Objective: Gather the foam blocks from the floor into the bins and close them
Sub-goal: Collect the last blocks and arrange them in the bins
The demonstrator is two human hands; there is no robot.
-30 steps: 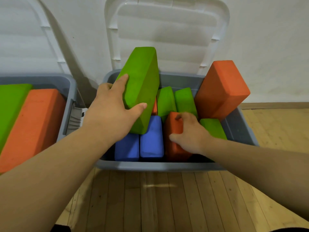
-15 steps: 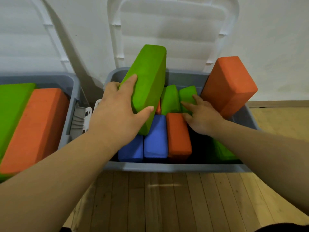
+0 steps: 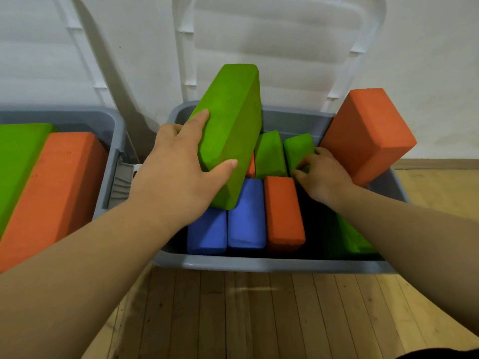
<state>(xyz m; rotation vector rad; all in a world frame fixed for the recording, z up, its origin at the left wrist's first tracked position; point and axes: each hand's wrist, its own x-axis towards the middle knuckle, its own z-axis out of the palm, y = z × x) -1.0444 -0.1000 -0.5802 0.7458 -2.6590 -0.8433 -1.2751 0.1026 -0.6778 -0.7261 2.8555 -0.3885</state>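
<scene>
Since half a second ago the right hand (image 3: 324, 174) has slid from lying flat on the small green blocks to curling its fingers over the near end of the right small green block (image 3: 298, 149). Its fingertips dip into the dark gap there, so how deep the hold goes is hidden. The left hand (image 3: 178, 177) still grips the large green block (image 3: 233, 120), thumb across the near face and fingers spread up the left face. This block stands tilted over the left half of the right bin (image 3: 272, 264), its lower end above the two blue blocks (image 3: 247, 216).

Just right of the blue ones lies a small orange block (image 3: 283, 213). Beyond it stands the left small green block (image 3: 269, 154), touching its twin. A sliver of another orange piece (image 3: 251, 167) shows behind the large green block, mostly covered. A large orange block (image 3: 368, 133) leans out over the far right corner. Under the right forearm a further green block (image 3: 355, 239) sits in shadow, partly hidden.

The bin's white lid (image 3: 280, 47) stands open against the wall (image 3: 427, 60), its top cut off. To the left, the left bin (image 3: 114, 141), cropped by the edge, holds a green slab (image 3: 18, 161) and an orange slab (image 3: 57, 182). Wooden floor (image 3: 259, 320) fills the near side.
</scene>
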